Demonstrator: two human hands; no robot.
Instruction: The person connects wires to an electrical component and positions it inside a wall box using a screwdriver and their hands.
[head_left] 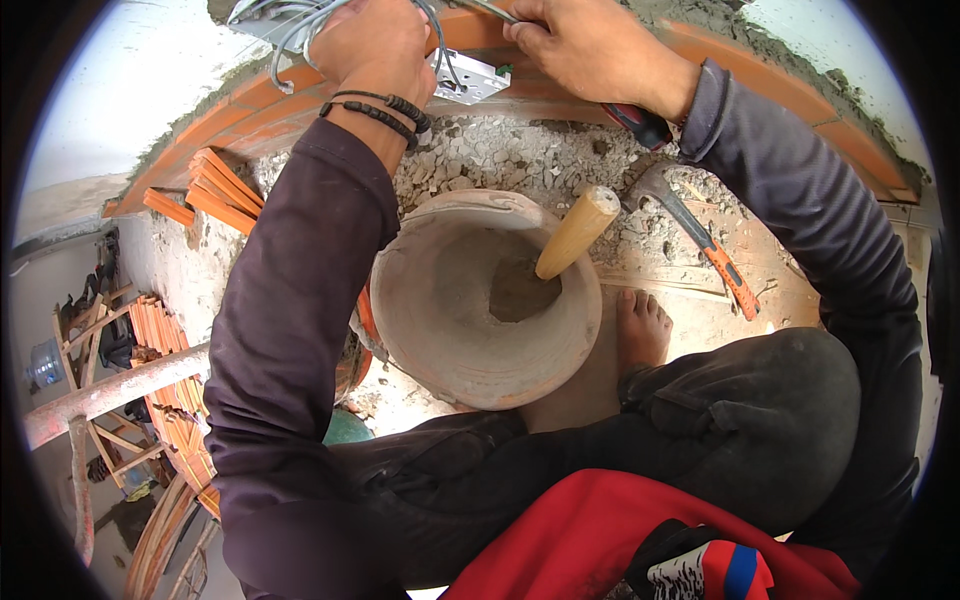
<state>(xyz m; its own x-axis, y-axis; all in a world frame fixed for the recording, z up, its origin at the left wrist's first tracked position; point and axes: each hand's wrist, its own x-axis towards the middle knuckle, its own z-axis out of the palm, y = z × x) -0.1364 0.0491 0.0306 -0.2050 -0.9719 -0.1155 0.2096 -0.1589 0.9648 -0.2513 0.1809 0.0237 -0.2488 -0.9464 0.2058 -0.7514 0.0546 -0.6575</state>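
Note:
At the top, my left hand (370,45) is closed around looped grey cables (297,22). A white perforated electrical plate or box (470,78) lies just beside it against the orange brickwork (750,70). My right hand (575,50) pinches a grey cable to the right of that box. A red-and-black tool handle (640,128) shows just below my right hand, partly hidden. Below my hands stands a mortar-crusted bucket (430,330) with a wooden handle (578,228) leaning in it. A hammer (720,260) with an orange-and-black grip lies right of the bucket.
Broken rubble (470,150) lies along the wall's foot. Orange brick strips (215,190) lean at left, with more piled (165,360) farther back near a pinkish metal bar (120,395) and wooden frames. My bare foot (640,325) is beside the bucket.

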